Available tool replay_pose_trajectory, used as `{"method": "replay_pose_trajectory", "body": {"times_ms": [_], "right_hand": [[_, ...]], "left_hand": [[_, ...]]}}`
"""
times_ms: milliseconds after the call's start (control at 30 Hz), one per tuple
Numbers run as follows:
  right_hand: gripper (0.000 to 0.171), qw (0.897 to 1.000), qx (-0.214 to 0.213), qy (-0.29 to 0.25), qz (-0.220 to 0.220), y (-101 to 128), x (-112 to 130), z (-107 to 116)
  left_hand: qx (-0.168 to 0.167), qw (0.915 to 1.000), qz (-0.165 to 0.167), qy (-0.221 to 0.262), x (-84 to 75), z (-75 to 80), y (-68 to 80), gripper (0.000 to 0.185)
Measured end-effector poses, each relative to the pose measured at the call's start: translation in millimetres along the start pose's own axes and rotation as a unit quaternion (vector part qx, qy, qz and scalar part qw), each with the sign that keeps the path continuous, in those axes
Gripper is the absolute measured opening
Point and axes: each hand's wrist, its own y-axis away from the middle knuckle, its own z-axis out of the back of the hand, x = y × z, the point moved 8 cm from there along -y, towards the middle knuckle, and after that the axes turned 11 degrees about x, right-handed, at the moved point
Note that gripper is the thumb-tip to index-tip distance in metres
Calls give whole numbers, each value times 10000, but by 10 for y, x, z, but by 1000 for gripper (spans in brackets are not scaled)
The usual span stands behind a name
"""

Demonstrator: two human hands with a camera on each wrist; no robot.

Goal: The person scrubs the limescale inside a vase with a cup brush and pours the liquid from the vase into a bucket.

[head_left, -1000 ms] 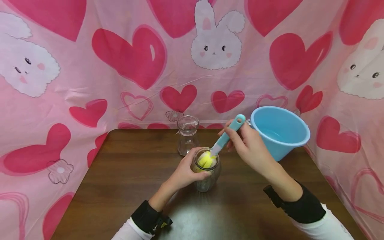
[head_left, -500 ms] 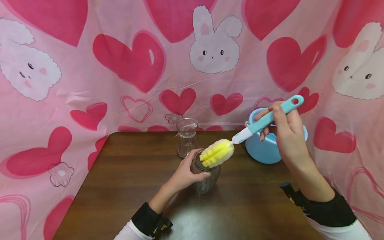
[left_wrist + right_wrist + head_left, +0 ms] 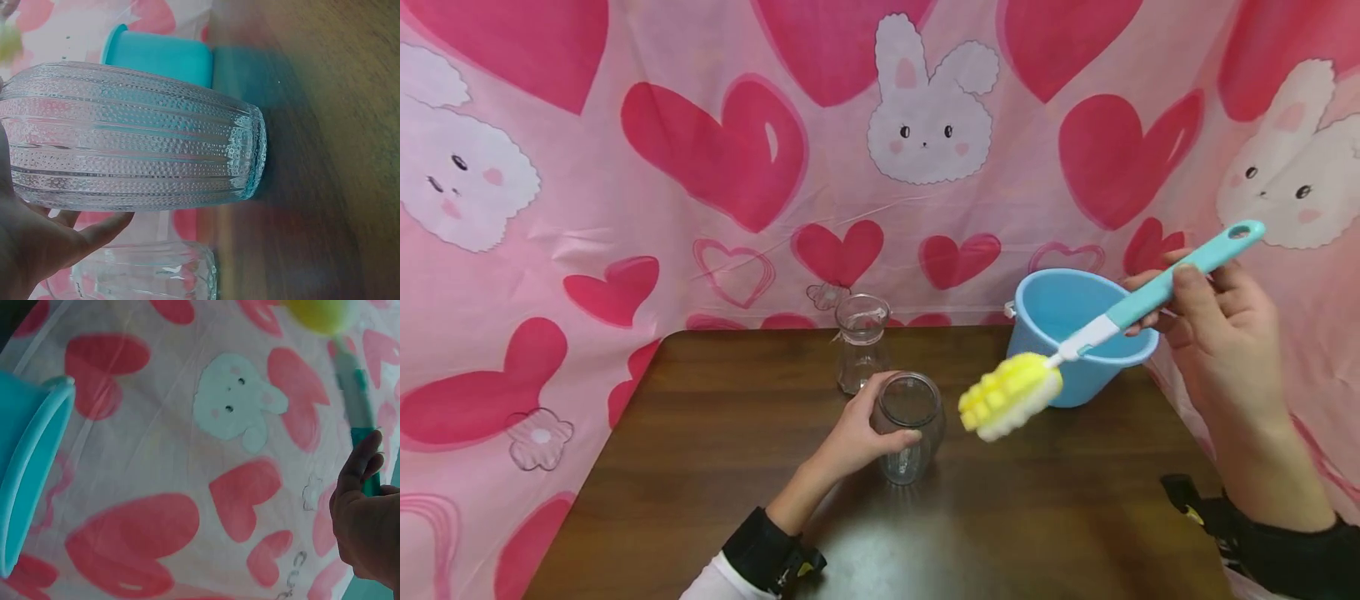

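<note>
My left hand [image 3: 857,437] grips a ribbed clear glass jar [image 3: 908,425] standing on the brown table [image 3: 700,467]; the left wrist view shows the same jar [image 3: 131,137] against my palm [image 3: 37,244]. My right hand [image 3: 1217,333] holds the teal handle of a bottle brush [image 3: 1157,287] up in the air at the right. Its yellow and white sponge head [image 3: 1009,395] hangs to the right of the jar, apart from it. In the right wrist view the handle [image 3: 359,419] runs up past my fingers [image 3: 359,465] to the blurred yellow head [image 3: 319,312].
A second clear glass vessel [image 3: 861,342] stands just behind the jar. A light blue plastic basin [image 3: 1067,333] sits at the table's back right corner, under the brush handle. Pink cloth with hearts and rabbits [image 3: 715,167] hangs behind and on both sides.
My right hand pulled the sponge head up out of the jar, then carried the brush up and to the right. The left hand stayed on the jar.
</note>
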Motion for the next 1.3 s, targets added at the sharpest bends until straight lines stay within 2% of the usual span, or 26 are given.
{"method": "replay_pose_trajectory", "body": {"times_ms": [100, 167, 233, 367, 467, 567, 667, 733, 833, 933, 1100, 1300], "right_hand": [[26, 9952, -66, 822, -530, 48, -78, 77], [27, 9846, 173, 1418, -1007, 78, -190, 91], [28, 9608, 514, 2296, -1467, 115, -323, 84], [30, 8991, 1466, 3559, -2086, 187, -667, 17], [31, 8654, 2249, 3690, -2536, 278, -1013, -48], [30, 8313, 2858, 3698, -3007, 411, -1347, -87], [30, 7977, 3245, 3865, -3303, 558, -1612, -87], [27, 7813, 3355, 3984, -3439, 650, -1758, -71], [19, 7659, 3434, 4087, -3584, 766, -1948, -38], [13, 7575, 3483, 4069, -3732, 856, -2111, 2], [19, 7433, 3646, 4133, -3791, 978, -2311, 66], [27, 7124, 3728, 4655, -3699, 1056, -2439, 138]], "left_hand": [[-8, 10000, -3, -52, -1, 12, 9, 76], [2, 10000, 11, -45, 0, 8, 9, 76], [13, 10000, 33, -65, 2, -1, 9, 76], [-2, 9999, 42, -130, -5, -4, 7, 76], [-52, 9999, 16, -161, -14, 12, 12, 75], [-96, 9997, 3, -204, -20, 28, 17, 76], [-71, 9997, 14, -226, -11, 17, 12, 76], [-51, 9997, 16, -241, -4, 2, 7, 76], [-36, 9997, 1, -235, -11, -15, -7, 77], [-22, 9996, 20, -285, -41, -8, -30, 76], [-12, 9995, 109, -312, -72, -4, -55, 76], [-19, 9996, 214, -186, -75, -18, -54, 75]]}}
